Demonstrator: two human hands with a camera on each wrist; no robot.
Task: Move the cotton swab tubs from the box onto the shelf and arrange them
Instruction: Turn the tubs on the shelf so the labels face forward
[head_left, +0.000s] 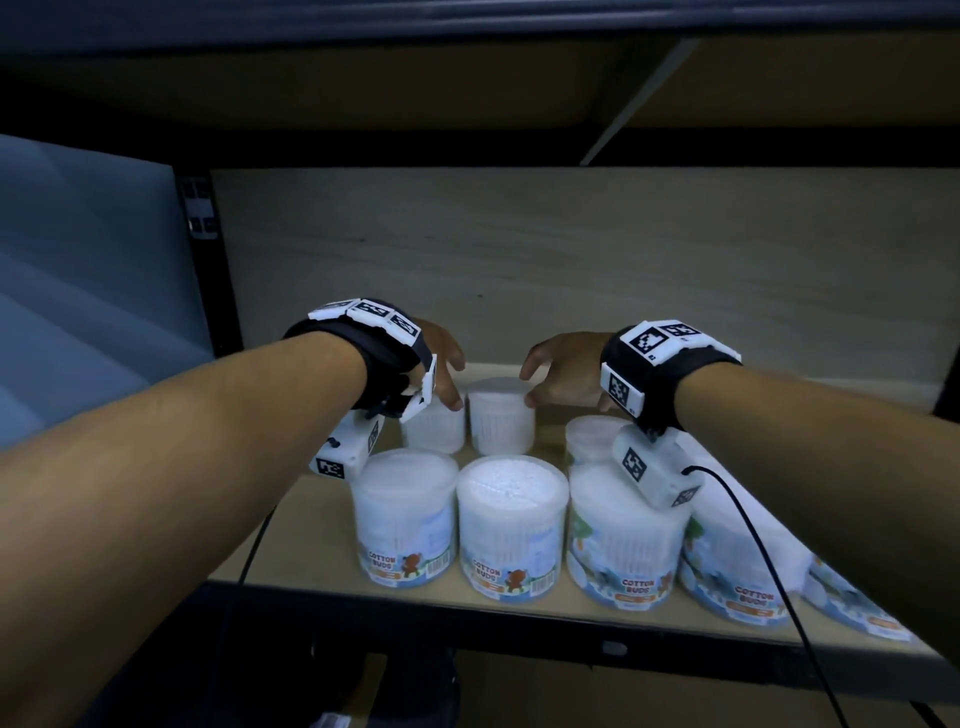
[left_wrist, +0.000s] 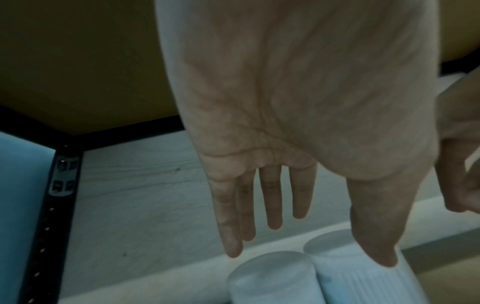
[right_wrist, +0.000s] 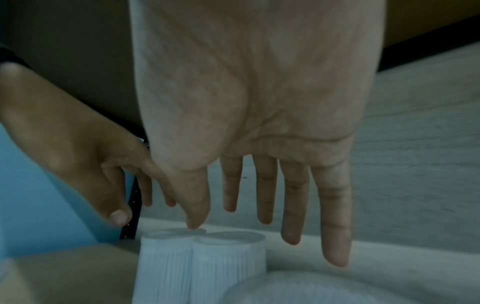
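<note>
A: What sits nearest on the shelf (head_left: 322, 551)?

B: A front row of cotton swab tubs along the edge: one at about 7 o'clock of the middle (head_left: 402, 519), one at 6 o'clock (head_left: 511, 527), one at 5 o'clock (head_left: 621, 540), and further ones blurring off toward 4 o'clock (head_left: 737, 566). All stand upright, labels facing out, side by side.

A: And behind them?

B: Another tub (head_left: 589, 439) at 3 o'clock, partly hidden by the right wrist camera. Then two back tubs near the middle, standing just beside each other: the left back tub (head_left: 436, 428) and the right back tub (head_left: 501, 415).

A: The hands?

B: The left hand (head_left: 441, 358) hangs over the back pair from 10 o'clock, fingers straight and spread, gripping nothing; its thumb tip (left_wrist: 384, 255) lies at the right back tub's side. The right hand (head_left: 563, 371) comes from 2 o'clock, fingers (right_wrist: 335, 236) extended and apart, holding nothing; whether its thumb touches a lid, I cannot tell.

A: Farthest back?

B: The pale wooden back panel (head_left: 571, 249).
</note>
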